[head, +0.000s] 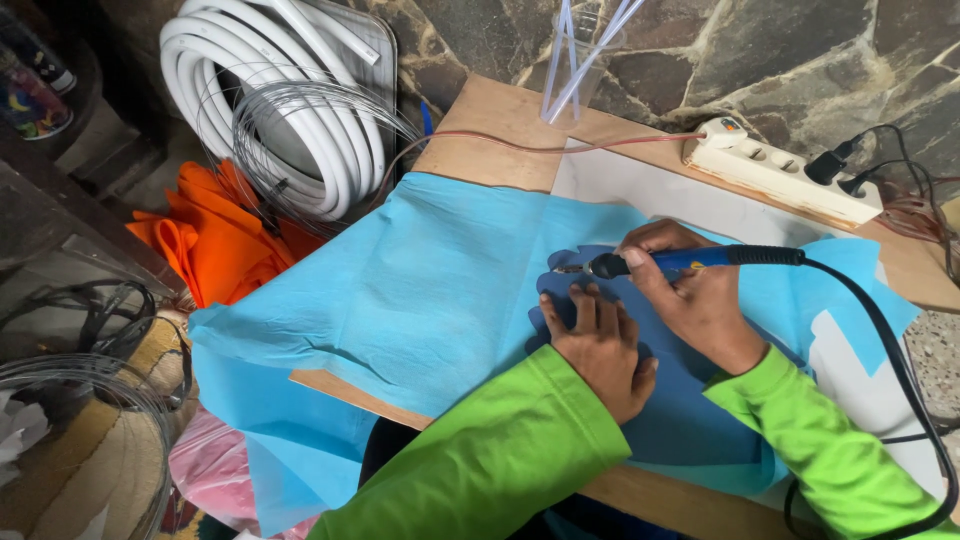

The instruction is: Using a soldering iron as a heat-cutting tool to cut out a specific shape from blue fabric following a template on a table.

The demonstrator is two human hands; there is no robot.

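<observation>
A light blue sheet of fabric [430,280] covers a wooden board [490,125]. On it lies a darker blue cut-out template [690,400]. My left hand [600,350] presses flat on the template, fingers spread slightly. My right hand [690,290] grips a blue-handled soldering iron [700,259] like a pen, its metal tip touching the fabric at the template's upper left edge. The iron's black cord [890,330] runs off to the right. Both sleeves are bright green.
A white power strip [775,165] with two black plugs lies at the board's back right. Coiled white tubing [270,90] and wire hang at the left over orange cloth [215,235]. A wire basket [80,450] stands at lower left, by pink material. The stone wall [800,60] lies behind.
</observation>
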